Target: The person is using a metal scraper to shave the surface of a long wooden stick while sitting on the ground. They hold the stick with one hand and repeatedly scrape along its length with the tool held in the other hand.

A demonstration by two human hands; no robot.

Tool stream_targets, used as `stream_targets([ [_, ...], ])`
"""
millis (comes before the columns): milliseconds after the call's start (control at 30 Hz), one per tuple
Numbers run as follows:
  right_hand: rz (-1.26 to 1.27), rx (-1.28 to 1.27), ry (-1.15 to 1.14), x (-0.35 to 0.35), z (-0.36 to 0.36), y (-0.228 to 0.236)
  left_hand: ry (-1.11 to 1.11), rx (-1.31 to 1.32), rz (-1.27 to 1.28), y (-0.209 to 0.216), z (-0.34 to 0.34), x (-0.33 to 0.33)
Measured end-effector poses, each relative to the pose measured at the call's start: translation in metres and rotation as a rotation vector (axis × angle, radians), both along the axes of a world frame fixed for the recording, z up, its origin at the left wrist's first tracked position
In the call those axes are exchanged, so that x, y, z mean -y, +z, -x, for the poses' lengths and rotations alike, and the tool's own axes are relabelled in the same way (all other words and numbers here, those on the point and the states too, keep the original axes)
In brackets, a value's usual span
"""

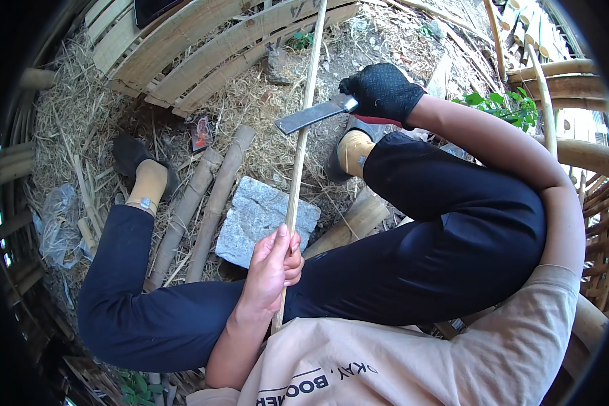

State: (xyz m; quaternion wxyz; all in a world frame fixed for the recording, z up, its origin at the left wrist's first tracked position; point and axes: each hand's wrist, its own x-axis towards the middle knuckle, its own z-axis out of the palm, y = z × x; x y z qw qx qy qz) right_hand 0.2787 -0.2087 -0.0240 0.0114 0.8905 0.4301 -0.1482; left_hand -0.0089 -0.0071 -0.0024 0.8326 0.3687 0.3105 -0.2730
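A long, pale bamboo strip (298,172) runs from my lap up past the top of the view. Bare, my left hand (275,267) is closed round its lower part, thumb laid along it. In a black glove, my right hand (384,93) grips a square-ended knife (311,116), whose handle is mostly hidden in the fist. The flat grey blade lies across the strip's upper part and seems to touch it. Beneath the strip, a rough grey stone block (257,220) rests on the ground between my legs.
Two bamboo poles (220,193) lie left of the stone, with a split log (352,223) to its right. A slatted wooden pallet (203,57) stands at the far left. Straw covers the ground. Clear plastic (62,227) lies by my left leg, and bamboo rails (561,88) stand at right.
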Motion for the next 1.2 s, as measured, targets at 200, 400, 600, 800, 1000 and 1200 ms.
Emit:
stream_targets([
  [200,-0.009,0.110,-0.273,0.029,-0.057,-0.007,-0.003,0.034,0.010,0.001,0.003,0.001],
  [400,-0.020,0.087,-0.405,0.037,-0.075,-0.002,0.012,0.011,-0.011,0.003,0.002,0.001],
  [600,-0.070,-0.155,-0.365,0.012,-0.029,0.006,0.033,0.008,-0.067,0.002,-0.001,0.001],
  [800,0.026,-0.315,-0.029,-0.020,0.029,0.030,0.029,-0.010,-0.124,0.002,-0.001,0.003],
  [1000,0.093,-0.121,0.065,-0.016,0.023,0.019,0.008,0.005,-0.150,-0.003,0.001,0.004],
  [1200,0.055,-0.058,0.079,-0.014,0.019,0.012,0.005,-0.001,-0.151,-0.002,0.000,0.006],
])
